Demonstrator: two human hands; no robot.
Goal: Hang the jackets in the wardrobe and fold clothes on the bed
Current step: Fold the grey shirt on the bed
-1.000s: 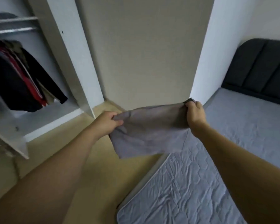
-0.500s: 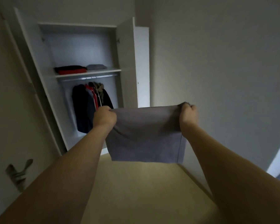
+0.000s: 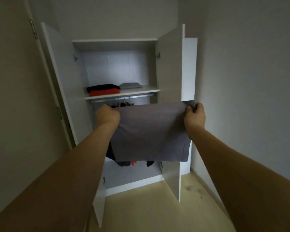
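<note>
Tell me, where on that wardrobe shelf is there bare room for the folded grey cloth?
The shelf is bare right of the small grey folded piece, up to the side wall, and along the front edge. Its left half is crowded by the black and red pile. Below the rail, hanging jackets fill the space. Both hands hold the grey cloth.

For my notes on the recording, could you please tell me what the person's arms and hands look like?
Both forearms are bare, with no sleeves in view. The left hand and right hand wear no gloves, and no watch, bracelet or ring is visible. No markings show.
</note>
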